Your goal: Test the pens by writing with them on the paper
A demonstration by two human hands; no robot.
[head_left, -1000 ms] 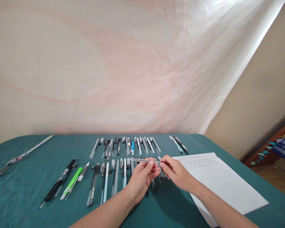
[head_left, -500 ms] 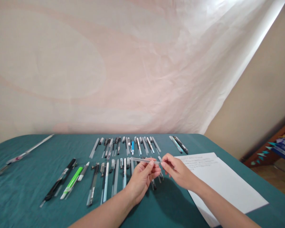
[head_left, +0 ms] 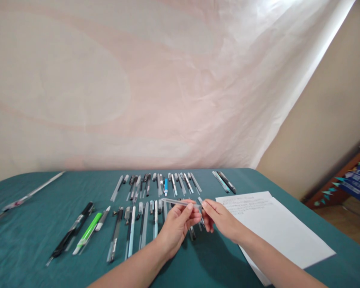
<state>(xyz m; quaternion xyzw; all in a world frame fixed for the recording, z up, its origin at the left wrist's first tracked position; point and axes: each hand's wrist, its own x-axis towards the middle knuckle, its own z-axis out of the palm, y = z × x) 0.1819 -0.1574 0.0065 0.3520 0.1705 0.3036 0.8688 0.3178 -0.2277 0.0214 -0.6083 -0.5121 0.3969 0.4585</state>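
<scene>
In the head view, a white paper (head_left: 283, 228) with lines of handwriting near its far edge lies on the green surface (head_left: 219, 266). The clear pen tube (head_left: 176, 201) is just left of the paper's far left corner, raised off the surface in front of the pens there. It is slim, straight and see-through, with a pale, frosted gleam along its length; it lies almost level, its right end slightly lower. The marking on it, if any, is too small to make out.

The left hand (head_left: 175, 230), left of the paper, pinches the tube between thumb and fingers, palm turned partly up. The right hand (head_left: 225, 220), beside the paper's left edge with its forearm across the sheet, has its fingertips closed on the tube's right end, which they cover; whether a smaller part is gripped there too cannot be told.

Left of the paper, a near row includes a light blue pen (head_left: 132, 232), a bright green pen (head_left: 88, 233) and, farther out, a black pen (head_left: 68, 237). A second row, beyond the paper's far edge and to its left, includes a blue pen (head_left: 166, 187) among clear and dark ones. Just beyond the paper's far left corner, a black-capped pen (head_left: 228, 183) lies beside a teal one (head_left: 222, 182).
</scene>
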